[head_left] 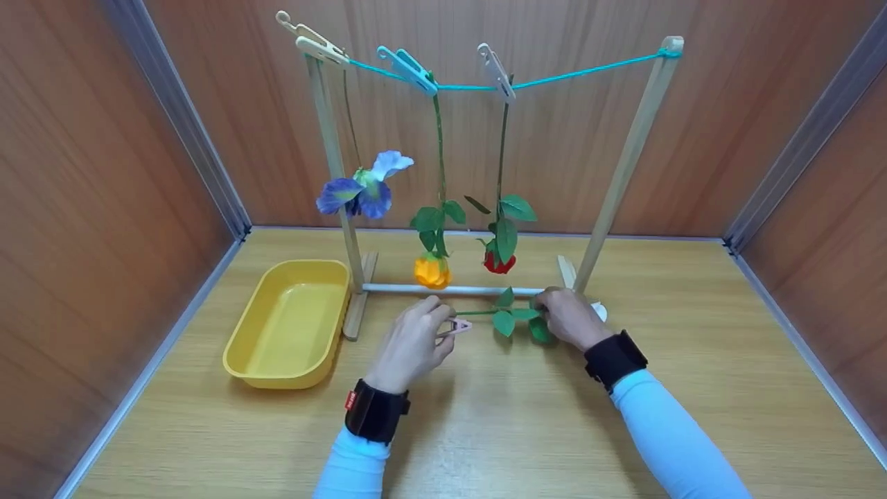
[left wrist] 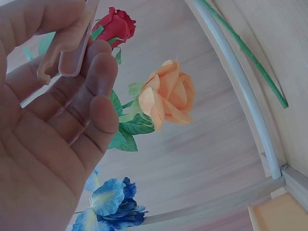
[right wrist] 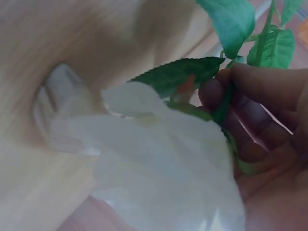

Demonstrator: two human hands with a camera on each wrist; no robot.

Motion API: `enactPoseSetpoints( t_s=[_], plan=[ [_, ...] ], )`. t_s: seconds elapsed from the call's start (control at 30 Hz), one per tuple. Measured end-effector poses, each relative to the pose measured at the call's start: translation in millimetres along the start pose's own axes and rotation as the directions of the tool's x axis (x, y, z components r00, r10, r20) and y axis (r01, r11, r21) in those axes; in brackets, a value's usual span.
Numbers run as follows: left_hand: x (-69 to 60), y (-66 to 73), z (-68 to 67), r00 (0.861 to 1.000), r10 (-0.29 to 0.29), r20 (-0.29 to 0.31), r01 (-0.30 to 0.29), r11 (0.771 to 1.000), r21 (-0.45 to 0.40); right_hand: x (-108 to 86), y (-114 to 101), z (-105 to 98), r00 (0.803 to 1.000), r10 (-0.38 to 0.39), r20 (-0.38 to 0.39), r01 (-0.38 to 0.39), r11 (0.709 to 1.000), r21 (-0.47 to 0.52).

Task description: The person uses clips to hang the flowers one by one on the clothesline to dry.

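Observation:
My left hand point(head_left: 412, 343) pinches a pale pink clothespin point(head_left: 456, 326) between thumb and fingers, low in front of the rack. In the left wrist view the clothespin point(left wrist: 72, 53) looks closed, partly covered by the fingers. My right hand point(head_left: 569, 317) grips the stem of a white flower point(right wrist: 163, 159) among its green leaves point(head_left: 504, 323), just below the bloom. The flower lies sideways, its green stem point(left wrist: 255, 60) pointing left towards the clothespin. Most of the bloom is hidden behind the right hand in the head view.
A blue cord point(head_left: 589, 71) spans two wooden posts point(head_left: 627, 166). From it hang a blue-purple flower point(head_left: 374, 197), an orange-yellow rose point(head_left: 432, 272) and a red rose point(head_left: 499, 262), heads down, each on a clothespin. A yellow tray point(head_left: 239, 346) stands left. A white bar point(head_left: 395, 288) joins the posts low down.

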State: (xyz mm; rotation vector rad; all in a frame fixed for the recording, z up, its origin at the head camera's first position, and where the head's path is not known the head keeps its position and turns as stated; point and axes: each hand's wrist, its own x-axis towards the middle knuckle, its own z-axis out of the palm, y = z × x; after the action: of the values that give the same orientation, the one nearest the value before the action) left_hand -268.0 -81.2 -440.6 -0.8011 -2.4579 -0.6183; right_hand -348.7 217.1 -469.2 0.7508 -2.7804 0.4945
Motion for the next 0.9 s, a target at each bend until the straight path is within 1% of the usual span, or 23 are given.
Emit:
enactPoseSetpoints(
  t_s=[0.13, 0.27, 0.4, 0.5, 0.57, 0.63, 0.73, 0.8, 0.9],
  plan=[
    [-0.1, -0.1, 0.0, 1.0, 0.0, 0.004, 0.0, 1.0, 0.0, -1.8, 4.6, 5.9, 0.999, 0.022, 0.026, -0.021, 0.998, -0.057],
    [-0.2, -0.1, -1.0, 1.0, -0.013, 0.01, 0.013, 1.0, -0.006, -2.4, 5.4, 7.7, 0.999, 0.031, 0.035, -0.028, 0.996, -0.08],
    [-0.7, -0.5, -2.3, 0.999, -0.03, 0.018, 0.03, 0.999, -0.02, -0.6, 1.2, 5.7, 0.997, 0.045, 0.067, -0.04, 0.996, -0.082],
    [-0.7, -1.3, -2.5, 0.999, -0.032, 0.019, 0.033, 0.999, -0.025, 1.7, -3.7, 3.3, 0.996, 0.048, 0.081, -0.039, 0.993, -0.108],
    [-0.7, -2.0, -2.3, 0.999, -0.031, 0.018, 0.031, 0.999, -0.024, 3.3, -7.0, 2.6, 0.996, 0.043, 0.076, -0.033, 0.991, -0.126],
    [-0.7, -2.5, -2.1, 0.999, -0.027, 0.016, 0.028, 0.999, -0.021, 4.9, -10.5, 2.6, 0.999, 0.02, 0.05, -0.013, 0.989, -0.144],
    [-0.6, -3.2, -1.5, 1.0, -0.023, 0.009, 0.023, 1.0, -0.019, 7.2, -16.3, 2.9, 0.999, -0.037, -0.005, 0.036, 0.987, -0.154],
    [-0.8, -3.4, -1.6, 1.0, -0.012, -0.003, 0.012, 1.0, -0.007, 8.6, -20.6, 2.5, 0.995, -0.091, -0.05, 0.08, 0.98, -0.183],
    [-0.9, -3.5, -1.9, 1.0, 0.006, -0.021, -0.005, 1.0, 0.016, 11.3, -28.8, 0.7, 0.985, -0.149, -0.091, 0.128, 0.97, -0.207]
  ],
)
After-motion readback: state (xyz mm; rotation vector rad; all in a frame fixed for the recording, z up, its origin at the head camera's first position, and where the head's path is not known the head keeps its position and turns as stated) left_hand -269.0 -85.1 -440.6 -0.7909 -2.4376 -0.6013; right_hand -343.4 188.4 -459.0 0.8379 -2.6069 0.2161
